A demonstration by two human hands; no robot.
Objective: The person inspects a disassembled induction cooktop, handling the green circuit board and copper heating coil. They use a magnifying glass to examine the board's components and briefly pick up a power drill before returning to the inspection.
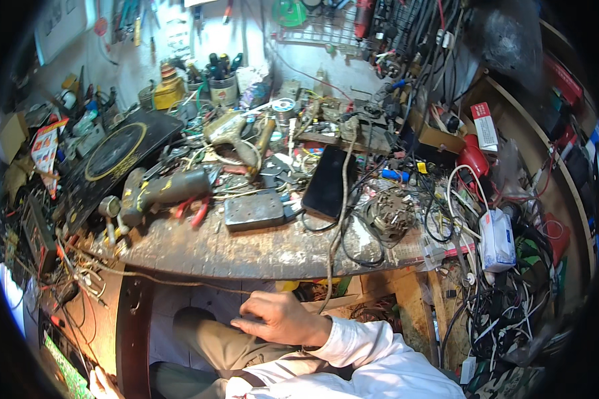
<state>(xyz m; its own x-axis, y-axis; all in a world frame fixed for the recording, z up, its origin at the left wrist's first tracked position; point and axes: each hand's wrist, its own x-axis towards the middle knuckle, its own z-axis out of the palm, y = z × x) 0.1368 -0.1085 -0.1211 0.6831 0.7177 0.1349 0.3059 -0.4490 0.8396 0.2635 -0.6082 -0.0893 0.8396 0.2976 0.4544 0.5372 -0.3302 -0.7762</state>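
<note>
Our cluttered, worn wooden workbench (246, 256) crowds its edge; the frayed grey cord (333, 246) dangling beside our right hand (279, 319), resting open and empty on our knee, could snag. Left hand (103, 384) barely shows: grip unclear.

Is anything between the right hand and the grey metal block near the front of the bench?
Yes. The right hand rests on the person's thigh below the workbench, so the bench's front edge lies between it and the grey metal block. A frayed cord hangs over that edge beside the hand.
</note>
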